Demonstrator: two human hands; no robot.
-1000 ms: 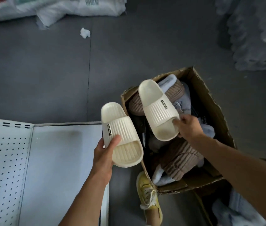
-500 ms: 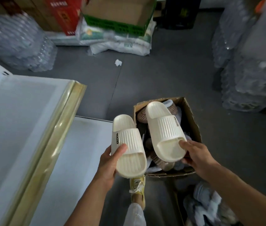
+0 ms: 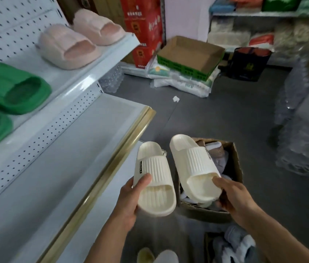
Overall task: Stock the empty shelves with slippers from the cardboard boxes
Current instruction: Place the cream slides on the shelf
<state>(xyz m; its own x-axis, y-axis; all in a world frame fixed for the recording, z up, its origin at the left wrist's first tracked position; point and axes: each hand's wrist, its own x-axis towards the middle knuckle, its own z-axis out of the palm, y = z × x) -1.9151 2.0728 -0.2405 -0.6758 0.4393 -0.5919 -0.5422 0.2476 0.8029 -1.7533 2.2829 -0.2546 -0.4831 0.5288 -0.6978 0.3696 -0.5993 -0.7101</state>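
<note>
While gripped, one slipper point(image 3: 154, 179) per hand point(image 3: 129, 204)

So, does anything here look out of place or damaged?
A crumpled white scrap lies loose on the grey floor. The cardboard box of slippers has a torn, ragged rim. The hands each hold a cream slipper that looks intact.
</note>
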